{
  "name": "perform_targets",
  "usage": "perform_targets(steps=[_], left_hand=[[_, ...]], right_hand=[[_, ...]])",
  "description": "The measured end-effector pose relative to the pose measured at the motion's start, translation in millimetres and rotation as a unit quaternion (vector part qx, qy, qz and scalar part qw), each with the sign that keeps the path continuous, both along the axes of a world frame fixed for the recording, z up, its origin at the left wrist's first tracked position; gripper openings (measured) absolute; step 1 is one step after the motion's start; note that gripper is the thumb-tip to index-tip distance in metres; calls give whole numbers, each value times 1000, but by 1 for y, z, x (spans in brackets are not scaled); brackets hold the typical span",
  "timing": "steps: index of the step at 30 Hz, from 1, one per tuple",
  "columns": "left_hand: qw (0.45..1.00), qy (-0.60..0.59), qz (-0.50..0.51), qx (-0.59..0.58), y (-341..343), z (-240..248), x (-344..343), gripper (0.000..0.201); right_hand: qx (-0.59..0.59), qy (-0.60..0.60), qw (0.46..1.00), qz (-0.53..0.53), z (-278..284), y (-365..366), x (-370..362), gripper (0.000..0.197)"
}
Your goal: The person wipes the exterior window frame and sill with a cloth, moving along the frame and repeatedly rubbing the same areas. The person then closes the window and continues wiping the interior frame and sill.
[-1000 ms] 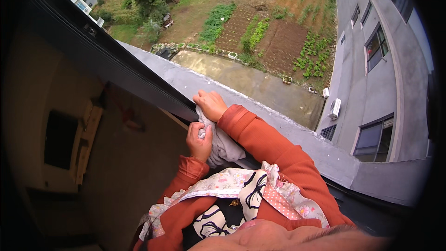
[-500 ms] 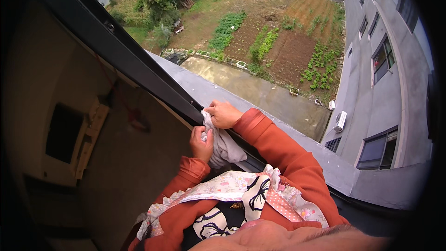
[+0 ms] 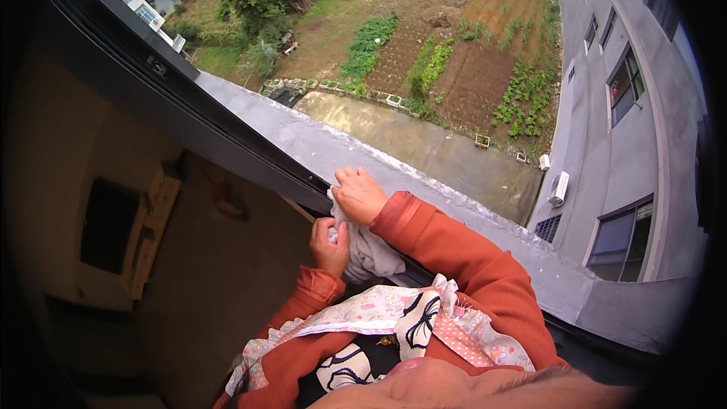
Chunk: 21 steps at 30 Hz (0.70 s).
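Note:
A light grey cloth point(image 3: 372, 252) hangs bunched over the dark window frame point(image 3: 250, 140), just in front of my chest. My left hand point(image 3: 330, 247), on the indoor side, is closed around a gathered part of it. Slightly farther out, my right hand point(image 3: 360, 195) lies over the frame at the cloth's upper end, its fingers curled. That end of the cloth shows beneath the right hand, pressed near the frame's edge. The fingertips of the right hand are partly hidden.
Beyond the frame runs a grey outer ledge point(image 3: 303, 132), with a long drop to a concrete yard point(image 3: 379, 132) and garden plots. A grey building wall point(image 3: 606, 159) rises at right. Indoors at left are a dark screen point(image 3: 111, 225) and a wooden shelf point(image 3: 155, 220).
The view has tilted, and more of the frame and outer ledge shows. My right hand has shifted slightly left, its knuckles raised. The left hand keeps its hold on the cloth.

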State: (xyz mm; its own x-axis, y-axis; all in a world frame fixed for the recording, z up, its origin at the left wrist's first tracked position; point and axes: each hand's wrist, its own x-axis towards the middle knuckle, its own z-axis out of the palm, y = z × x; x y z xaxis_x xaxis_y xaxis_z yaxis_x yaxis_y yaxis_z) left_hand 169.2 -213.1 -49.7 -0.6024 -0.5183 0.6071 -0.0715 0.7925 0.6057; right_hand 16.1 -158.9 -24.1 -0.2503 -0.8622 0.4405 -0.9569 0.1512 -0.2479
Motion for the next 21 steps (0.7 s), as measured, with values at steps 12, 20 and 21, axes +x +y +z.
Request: perform_targets(steps=[12,20,21], left_hand=[[1000,-23,6,5,-3,1,18,14],[1000,-19,18,2,-5,-4,21,14],[1000,-19,18,3,-6,-5,21,14]], right_hand=[[62,-17,996,55,6,-12,5,17],[2,-7,1000,23,-13,-17,23,11],[-34,-18,999,18,-16,-13,25,11]])
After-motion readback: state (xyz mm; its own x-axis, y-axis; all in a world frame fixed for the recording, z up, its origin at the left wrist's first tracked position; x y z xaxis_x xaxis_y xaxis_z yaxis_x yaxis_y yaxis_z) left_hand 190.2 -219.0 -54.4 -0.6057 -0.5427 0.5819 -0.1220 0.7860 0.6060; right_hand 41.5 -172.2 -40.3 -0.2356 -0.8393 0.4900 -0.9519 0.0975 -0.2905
